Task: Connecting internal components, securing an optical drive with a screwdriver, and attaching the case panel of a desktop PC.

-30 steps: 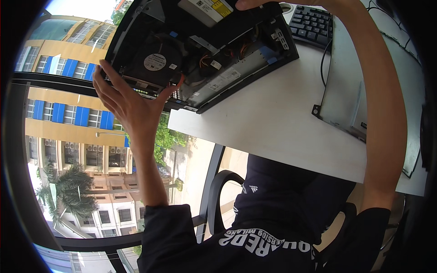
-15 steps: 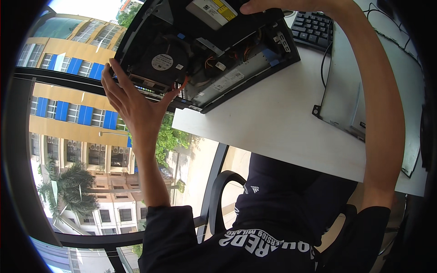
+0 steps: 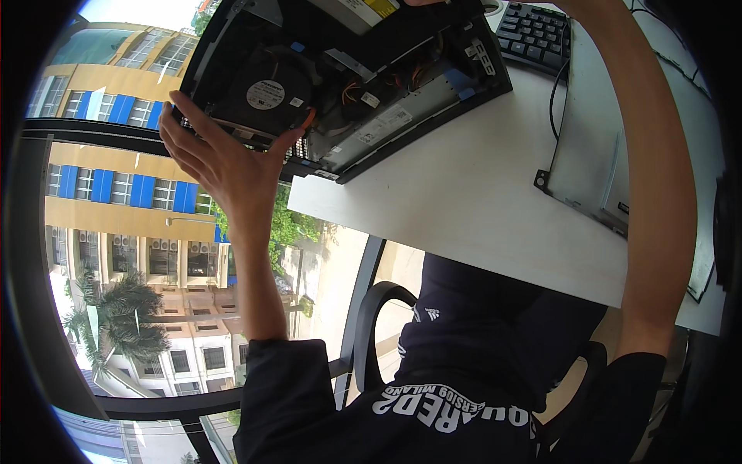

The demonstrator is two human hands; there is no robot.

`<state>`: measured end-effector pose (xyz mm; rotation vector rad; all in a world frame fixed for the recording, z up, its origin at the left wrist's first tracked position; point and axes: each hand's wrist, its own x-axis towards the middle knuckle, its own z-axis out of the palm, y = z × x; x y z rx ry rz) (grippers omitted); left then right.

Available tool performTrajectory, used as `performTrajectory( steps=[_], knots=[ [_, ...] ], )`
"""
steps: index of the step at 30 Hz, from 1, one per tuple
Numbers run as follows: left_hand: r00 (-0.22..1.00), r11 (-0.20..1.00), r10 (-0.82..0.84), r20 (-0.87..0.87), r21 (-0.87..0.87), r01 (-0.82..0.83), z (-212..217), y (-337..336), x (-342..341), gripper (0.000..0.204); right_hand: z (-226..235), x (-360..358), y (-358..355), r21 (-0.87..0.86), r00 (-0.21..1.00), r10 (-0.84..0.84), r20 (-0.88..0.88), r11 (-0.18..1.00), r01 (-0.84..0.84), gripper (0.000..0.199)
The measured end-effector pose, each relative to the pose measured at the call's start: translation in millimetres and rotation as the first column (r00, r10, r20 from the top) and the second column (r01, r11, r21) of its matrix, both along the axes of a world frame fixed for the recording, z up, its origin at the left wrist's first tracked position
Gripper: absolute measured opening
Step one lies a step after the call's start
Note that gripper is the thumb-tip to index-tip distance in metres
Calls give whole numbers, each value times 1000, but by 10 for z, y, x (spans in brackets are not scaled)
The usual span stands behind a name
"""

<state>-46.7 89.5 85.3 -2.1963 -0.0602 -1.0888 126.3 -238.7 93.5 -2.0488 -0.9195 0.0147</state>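
An opened black desktop computer case (image 3: 363, 158) stands tilted at the top, its insides facing me. Inside are a round black fan (image 3: 267, 94) with a white label, a silver power supply (image 3: 382, 127), coloured wires and an optical drive (image 3: 352, 14) with a yellow label. My left hand (image 3: 224, 158) is closed round the case's left lower edge, thumb on the near side by an orange-red piece, fingers along the outer edge. My right hand (image 3: 568, 6) reaches over the top; the frame cuts off most of it. Its thumb tip lies at the drive; its other fingers are hidden.
A white desk (image 3: 456, 201) carries the case. Behind it on the right lies a black keyboard (image 3: 533, 37) with a cable. A flat grey metal panel (image 3: 583, 162) lies under my right arm. On the left is a window frame (image 3: 93, 127); a chair armrest (image 3: 371, 309) stands below the desk.
The case has shifted a little up and to the left in view, both hands moving with it. My right hand is now mostly beyond the top edge.
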Motion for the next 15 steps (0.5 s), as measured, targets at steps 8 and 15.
performTrajectory(
  steps=[8, 15],
  knots=[
    [998, 999, -30, -46, -29, 29, 31, -96, -36, 146, -27, 71, 46, -41, 988, -130, 77, 990, 134, 87],
    [997, 1000, -3, -73, -22, 2, 56, -97, -102, 146, -22, 61, 97, -44, 995, -100, 30, 994, 101, 87]
  ],
)
